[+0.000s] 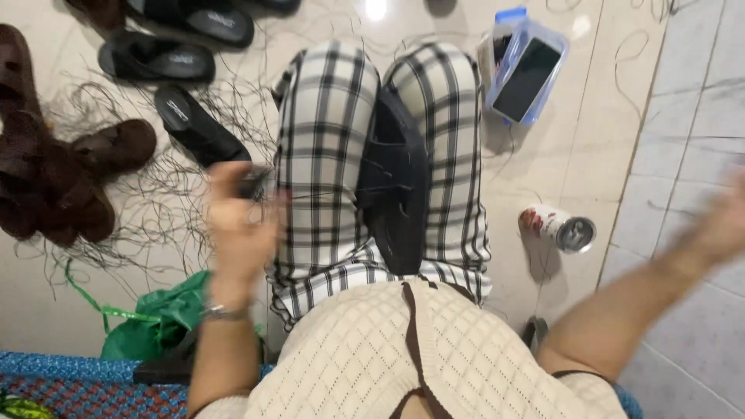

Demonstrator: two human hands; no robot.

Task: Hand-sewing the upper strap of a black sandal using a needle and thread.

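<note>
While the black sandal (394,182) lies clamped between my knees on the plaid trousers (326,155), both hands are up and clear of it. Left hand (237,221), blurred, is raised over the left thigh; can't tell whether its fingers pinch anything. Right hand (722,221) is flung far right over the tiles (691,101), too blurred to read the fingers. Can (559,226) lies on the floor right of my leg.

One black sandal (393,186) lies lengthwise between the knees on the checked trousers, its stitched upper facing up, toe end pointing away. Neither hand touches it. Surface dark and matte; finer detail indistinct.
</note>
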